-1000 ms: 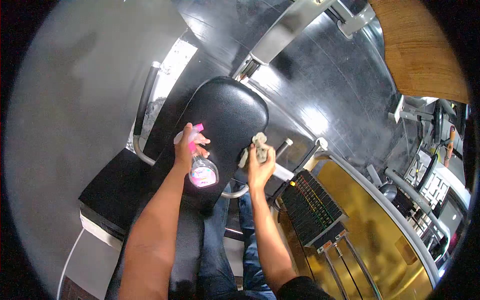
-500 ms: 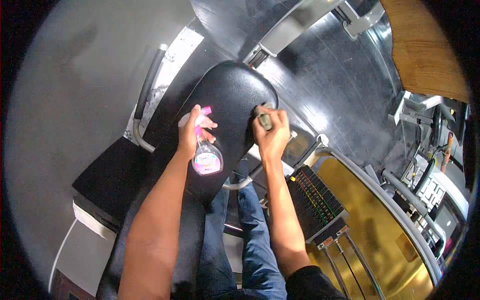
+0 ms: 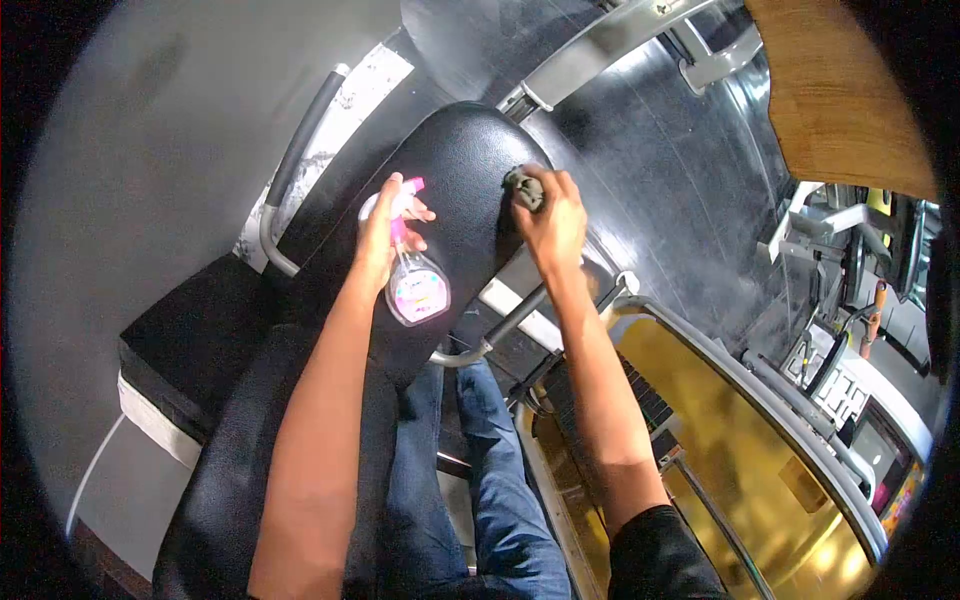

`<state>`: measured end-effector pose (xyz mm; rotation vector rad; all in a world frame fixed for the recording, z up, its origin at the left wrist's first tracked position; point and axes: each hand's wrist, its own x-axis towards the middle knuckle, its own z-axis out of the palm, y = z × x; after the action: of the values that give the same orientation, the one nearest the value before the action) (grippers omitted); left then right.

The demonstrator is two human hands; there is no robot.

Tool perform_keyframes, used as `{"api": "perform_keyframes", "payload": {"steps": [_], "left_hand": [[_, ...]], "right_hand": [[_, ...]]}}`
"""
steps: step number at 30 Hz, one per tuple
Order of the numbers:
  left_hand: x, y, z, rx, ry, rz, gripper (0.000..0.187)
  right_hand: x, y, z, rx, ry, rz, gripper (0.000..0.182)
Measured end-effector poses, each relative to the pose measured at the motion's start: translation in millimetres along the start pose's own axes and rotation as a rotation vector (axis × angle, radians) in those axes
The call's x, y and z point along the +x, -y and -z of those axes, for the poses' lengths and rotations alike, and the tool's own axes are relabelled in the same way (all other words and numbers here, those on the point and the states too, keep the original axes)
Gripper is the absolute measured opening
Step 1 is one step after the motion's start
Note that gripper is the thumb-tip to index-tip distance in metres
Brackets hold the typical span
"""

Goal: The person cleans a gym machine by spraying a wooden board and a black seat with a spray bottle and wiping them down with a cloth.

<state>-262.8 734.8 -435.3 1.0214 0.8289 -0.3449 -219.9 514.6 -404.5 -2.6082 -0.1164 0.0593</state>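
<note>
A clear spray bottle [image 3: 418, 292] with a pink and white nozzle and a pink label hangs from my left hand [image 3: 383, 232], whose fingers wrap round its neck. It is held over the black padded backrest [image 3: 455, 150]. My right hand [image 3: 555, 222] is closed on a crumpled grey-green cloth [image 3: 526, 190], which touches the right edge of the backrest near its top. The long black seat pad [image 3: 270, 430] runs down at the lower left.
Grey-handled bars stand left [image 3: 305, 150] and right [image 3: 515, 318] of the backrest. A gold-panelled weight machine [image 3: 720, 430] is at the lower right. A black block [image 3: 195, 335] lies left. Wood-patterned surface [image 3: 850, 100] shows upper right.
My right hand has moved up with the cloth along the backrest's right edge. My left hand still holds the bottle, slightly higher in view. The view has shifted a little.
</note>
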Motion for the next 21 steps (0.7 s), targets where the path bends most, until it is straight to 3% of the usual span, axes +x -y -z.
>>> {"api": "perform_keyframes", "payload": {"steps": [7,10,11,13,14,17,18,19,21], "left_hand": [[-7.3,7.2,32.0,-0.1,-0.215,0.056,0.059],[-4.7,8.1,33.7,-0.158,-0.223,0.053,0.06],[-4.5,7.3,33.7,-0.145,-0.24,0.077,0.06],[0.3,10.2,36.1,-0.177,-0.229,0.086,0.06],[0.2,13.5,36.1,-0.173,-0.226,0.068,0.06],[-0.8,16.0,37.2,-0.187,-0.224,0.067,0.06],[-2.0,16.8,37.2,-0.18,-0.208,0.056,0.06],[-2.2,18.5,37.7,-0.172,-0.194,0.046,0.06],[-2.5,19.1,38.9,-0.159,-0.211,0.051,0.061]], "right_hand": [[-30.5,13.8,-10.8,-0.101,0.375,0.441,0.036],[-10.7,2.3,6.3,-0.09,0.264,0.387,0.033],[-3.7,-4.2,5.3,-0.155,0.22,0.251,0.033],[17.1,-5.3,12.4,-0.086,0.109,0.169,0.034],[22.5,-1.7,10.1,-0.073,0.087,0.074,0.035],[19.7,18.7,-3.4,-0.098,0.097,0.047,0.036],[15.7,18.3,-11.9,-0.103,0.071,0.172,0.036],[11.8,30.1,-10.8,-0.13,0.196,0.162,0.038],[-0.1,32.5,-14.6,-0.207,0.34,0.355,0.039]]}}
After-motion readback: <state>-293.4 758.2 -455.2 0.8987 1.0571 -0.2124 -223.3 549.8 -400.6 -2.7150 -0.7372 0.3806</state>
